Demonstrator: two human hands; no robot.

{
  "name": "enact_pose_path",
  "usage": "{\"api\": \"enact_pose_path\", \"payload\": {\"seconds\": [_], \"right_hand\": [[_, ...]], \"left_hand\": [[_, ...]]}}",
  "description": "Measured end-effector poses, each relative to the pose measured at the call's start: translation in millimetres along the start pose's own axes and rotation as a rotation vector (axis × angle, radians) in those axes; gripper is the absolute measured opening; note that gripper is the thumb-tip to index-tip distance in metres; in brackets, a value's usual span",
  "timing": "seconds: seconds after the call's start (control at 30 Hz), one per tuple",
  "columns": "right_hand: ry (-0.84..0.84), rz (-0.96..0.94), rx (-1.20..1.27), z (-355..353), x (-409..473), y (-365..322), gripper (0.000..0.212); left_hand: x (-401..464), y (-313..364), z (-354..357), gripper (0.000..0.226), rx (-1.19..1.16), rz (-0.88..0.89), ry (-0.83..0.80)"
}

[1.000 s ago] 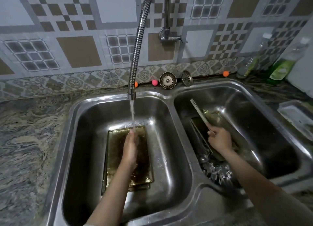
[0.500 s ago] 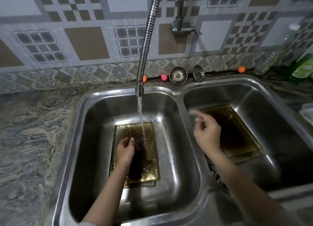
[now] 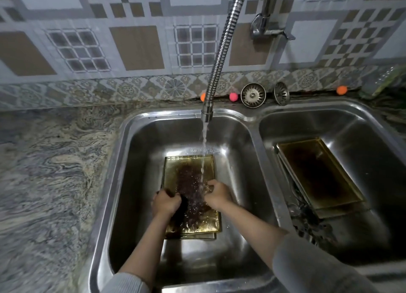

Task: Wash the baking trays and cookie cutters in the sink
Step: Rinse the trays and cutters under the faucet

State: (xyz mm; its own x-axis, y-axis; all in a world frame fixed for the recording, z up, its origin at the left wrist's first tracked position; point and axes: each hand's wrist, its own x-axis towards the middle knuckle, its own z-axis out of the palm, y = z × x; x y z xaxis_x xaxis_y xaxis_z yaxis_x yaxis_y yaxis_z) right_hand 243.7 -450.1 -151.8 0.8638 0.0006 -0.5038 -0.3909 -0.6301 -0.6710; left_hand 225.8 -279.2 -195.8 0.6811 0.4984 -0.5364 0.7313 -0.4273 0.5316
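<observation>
Both hands work the tray [image 3: 189, 178] in the left basin [image 3: 140, 183]. Since a second ago the right hand [image 3: 217, 194] has released the second tray [image 3: 318, 172], now flat in the right basin [image 3: 362, 139], so scrubbing can proceed. Left hand [image 3: 165, 203] grips a dark scrubber [image 3: 184, 201]; right fingers curl on the tray, contents indiscernible under the stream [image 3: 203, 143].

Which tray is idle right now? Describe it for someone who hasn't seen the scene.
Find the double steel sink and its right basin. The tray lying there is it: no hands on it and no water running on it, unlike the left basin's tray.
</observation>
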Motion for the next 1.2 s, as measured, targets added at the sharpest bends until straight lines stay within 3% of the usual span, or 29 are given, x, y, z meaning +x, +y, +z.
{"api": "enact_pose_path", "payload": {"seconds": [0.07,0.23,0.5,0.8,0.93,1.1,1.2], "right_hand": [[0.068,0.03,0.015,7.4,-0.2,-1.6,0.04],[0.159,0.013,0.079,21.2,-6.6,-9.1,0.04],[0.23,-0.373,0.082,13.9,-27.8,-24.0,0.047],[0.285,-0.388,0.238,-54.8,-36.2,-17.2,0.05],[0.268,-0.437,0.047,-87.2,-38.0,-15.0,0.054],[0.384,-0.547,-0.504,-89.8,-38.3,-26.0,0.065],[0.129,-0.636,-0.471,-71.2,-37.4,-39.6,0.064]], "left_hand": [[-1.6,2.4,-5.4,0.032,-0.089,-0.018,0.023],[-9.4,7.3,-12.6,0.029,-0.151,0.009,0.02],[-25.9,20.0,-19.9,0.044,-0.237,0.03,-0.017],[-60.8,47.3,-33.9,0.043,-0.386,0.36,-0.07],[-77.3,54.4,-37.2,0.044,-0.471,0.469,-0.068],[-93.5,57.9,-40.9,0.044,-0.438,0.597,0.06],[-103.9,60.1,-41.4,0.046,-0.352,0.76,0.152]]}}
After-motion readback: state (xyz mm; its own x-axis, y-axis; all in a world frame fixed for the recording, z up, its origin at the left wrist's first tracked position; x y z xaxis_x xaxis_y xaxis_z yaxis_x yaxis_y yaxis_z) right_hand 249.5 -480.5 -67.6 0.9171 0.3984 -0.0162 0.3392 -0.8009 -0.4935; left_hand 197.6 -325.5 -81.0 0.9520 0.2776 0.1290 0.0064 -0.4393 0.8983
